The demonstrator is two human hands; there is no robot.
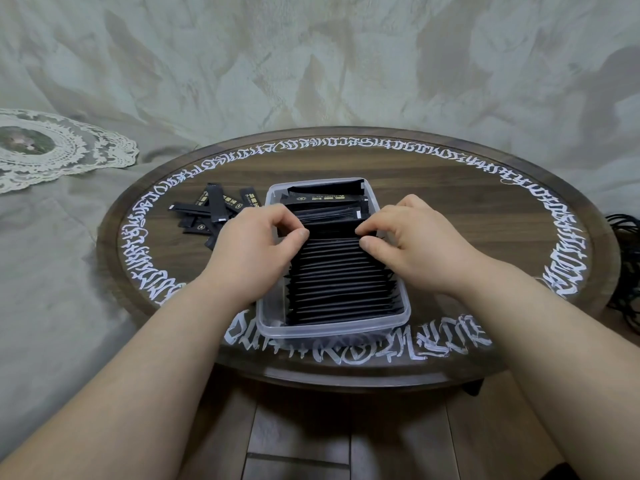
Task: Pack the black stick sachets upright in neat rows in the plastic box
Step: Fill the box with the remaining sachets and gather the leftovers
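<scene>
1. Black stick sachets (341,271) stand on edge in one tight row that fills the near part of the clear plastic box (266,320); too many overlap for a sure count.
2. Behind that row a few sachets lean flat-faced; one shows small gold print, seemingly "BLACK COFFEE", barely legible.
3. Left hand (254,244) and right hand (414,242) pinch the two ends of one sachet (330,226) at the row's far end, fingers curled narrow.
4. Loose sachets (214,209), roughly eight, lie heaped left of the box, gold marks unreadable.
5. One round wooden worktop (467,216) carries white ornamental lettering around its rim, not decipherable.
</scene>
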